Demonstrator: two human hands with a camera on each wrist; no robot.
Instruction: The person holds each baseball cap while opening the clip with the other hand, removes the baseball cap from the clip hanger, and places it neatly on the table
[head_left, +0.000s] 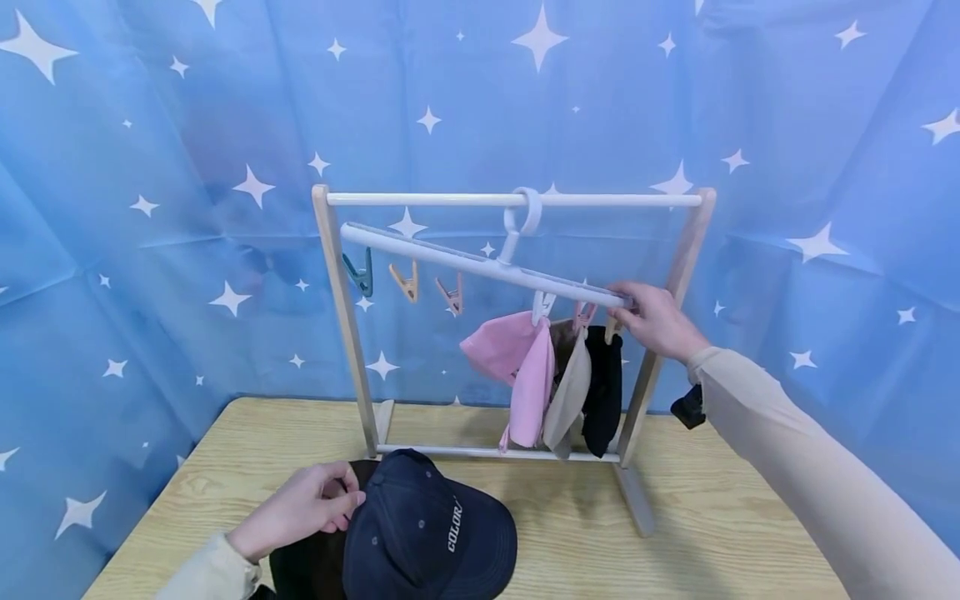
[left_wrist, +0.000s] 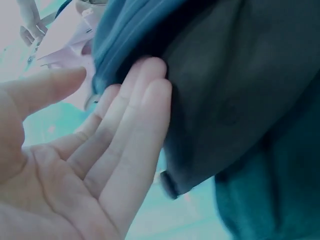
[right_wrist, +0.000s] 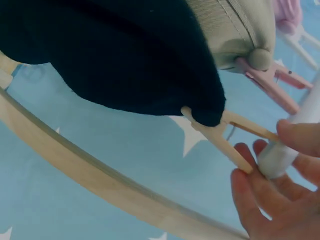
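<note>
My right hand (head_left: 660,321) holds the low right end of a white clip hanger (head_left: 427,250); in the right wrist view its thumb and fingers surround the bar's end. The hanger hooks over the rack's top rail and tilts down to the right. From its clips hang a pink cap (head_left: 528,375), a beige cap (head_left: 572,392) and a black cap (right_wrist: 130,60), the last in a pale yellow clip (right_wrist: 215,132). My left hand (head_left: 307,508) touches the stacked caps on the table with extended fingertips, thumb apart. A navy cap (head_left: 420,525) with white lettering lies over a dark cap (head_left: 311,562).
A wooden rack (head_left: 347,333) with white rails stands on the wood-grain table (head_left: 750,517). On the hanger's raised left half, a green clip (head_left: 360,273), an orange clip (head_left: 405,282) and a pink clip (head_left: 452,293) hang bare. A blue star-patterned curtain (head_left: 465,92) is behind.
</note>
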